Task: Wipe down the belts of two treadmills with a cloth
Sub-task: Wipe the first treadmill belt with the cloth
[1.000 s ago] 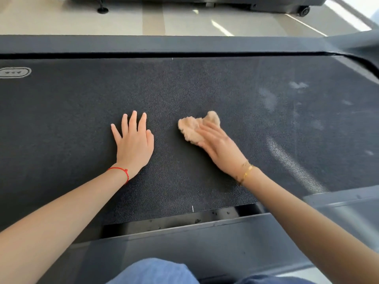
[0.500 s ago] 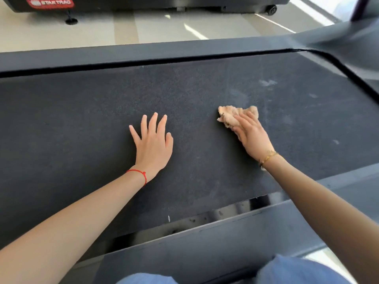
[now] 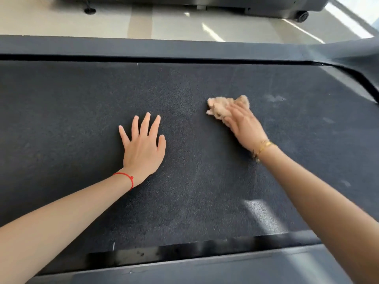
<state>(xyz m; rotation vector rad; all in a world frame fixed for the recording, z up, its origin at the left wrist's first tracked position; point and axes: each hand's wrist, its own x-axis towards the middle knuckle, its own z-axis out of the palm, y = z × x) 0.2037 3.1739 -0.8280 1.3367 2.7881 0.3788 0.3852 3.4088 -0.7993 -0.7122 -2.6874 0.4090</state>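
Observation:
A dark textured treadmill belt fills most of the view. My left hand lies flat on the belt with fingers spread, a red string at its wrist. To its right, my right hand presses a crumpled beige fluffy cloth against the belt, fingers laid over it; a gold bracelet circles that wrist. Pale dusty smudges mark the belt to the right of the cloth.
Grey side rails run along the far edge and the near edge of the belt. Beyond the far rail lies pale floor, with the base and wheel of a second machine at the top.
My right hand has slid the cloth to the right and farther up the belt. My left hand stays flat on the belt in about the same spot.

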